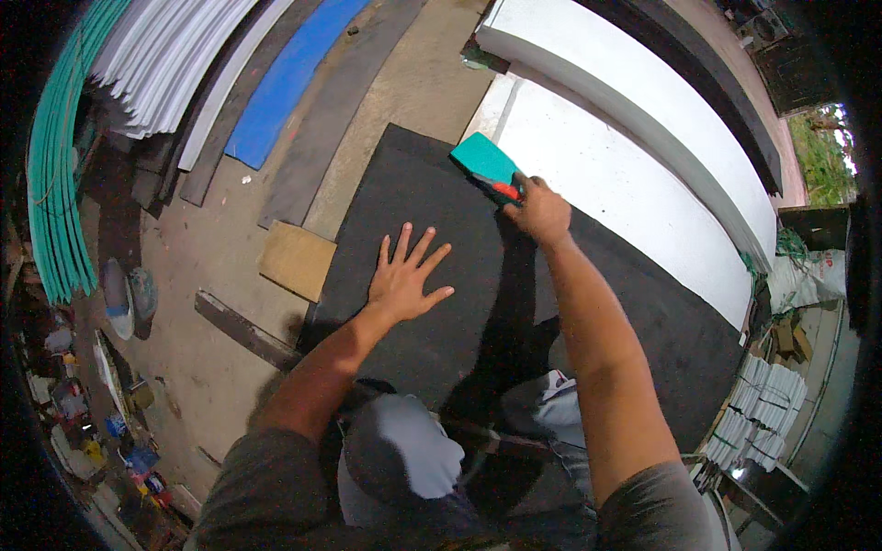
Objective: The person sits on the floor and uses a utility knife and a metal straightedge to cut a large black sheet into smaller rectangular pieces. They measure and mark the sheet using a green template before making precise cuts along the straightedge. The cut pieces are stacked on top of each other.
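Observation:
My left hand (402,283) lies flat on a large black sheet (441,331), its fingers spread and holding nothing. Ahead and to the right, my right hand (542,209) is closed around a slim red tool (506,190) with a narrow dark front end, perhaps a cutter. That tool crosses the near edge of a green rectangular piece (485,158), which lies at the sheet's far edge. Whether my right fingers also touch the green piece is hidden. A flat white panel (588,174) borders the sheet on its far right side.
A tan square block (298,262) sits against the sheet's left edge. Blue (289,87) and grey strips (340,110) lie on the concrete floor at the far left, beside stacked white strips (165,60) and green strips (57,184). Bundled white pieces (758,413) stand at right.

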Motion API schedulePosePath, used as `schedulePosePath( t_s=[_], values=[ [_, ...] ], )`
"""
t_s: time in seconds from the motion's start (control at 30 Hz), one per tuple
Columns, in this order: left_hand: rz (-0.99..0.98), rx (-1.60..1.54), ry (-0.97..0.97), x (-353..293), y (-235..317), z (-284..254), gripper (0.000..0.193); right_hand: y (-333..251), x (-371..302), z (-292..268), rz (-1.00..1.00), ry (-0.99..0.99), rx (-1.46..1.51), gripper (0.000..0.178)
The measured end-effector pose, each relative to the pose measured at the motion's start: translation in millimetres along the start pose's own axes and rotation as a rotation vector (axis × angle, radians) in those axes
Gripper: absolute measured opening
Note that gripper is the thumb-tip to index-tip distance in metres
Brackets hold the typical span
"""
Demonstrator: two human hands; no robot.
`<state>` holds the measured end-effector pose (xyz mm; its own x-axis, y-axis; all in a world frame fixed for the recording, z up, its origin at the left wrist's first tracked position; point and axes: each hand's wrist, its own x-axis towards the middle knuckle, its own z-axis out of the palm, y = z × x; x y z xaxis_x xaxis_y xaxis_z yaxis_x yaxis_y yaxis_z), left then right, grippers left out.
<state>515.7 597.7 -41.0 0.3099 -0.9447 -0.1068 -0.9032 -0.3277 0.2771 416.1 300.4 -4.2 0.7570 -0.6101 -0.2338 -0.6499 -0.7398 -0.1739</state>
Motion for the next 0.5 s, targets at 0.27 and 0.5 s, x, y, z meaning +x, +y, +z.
schedulePosePath(
  t_s=[0.27, 0.5],
  values=[
    [-0.014, -0.012, -0.024, -1.0, -1.9, -7.0, 0.081, 15.7, 16.4, 13.2, 0.201, 0.210, -0.036, 0.044],
    [-0.068, 0.025, -0.062, -0.6, 1.2, -11.2, 0.082, -52.3, -68.2, 22.5, 0.342, -0.088, 0.035, 0.040]
  ],
)
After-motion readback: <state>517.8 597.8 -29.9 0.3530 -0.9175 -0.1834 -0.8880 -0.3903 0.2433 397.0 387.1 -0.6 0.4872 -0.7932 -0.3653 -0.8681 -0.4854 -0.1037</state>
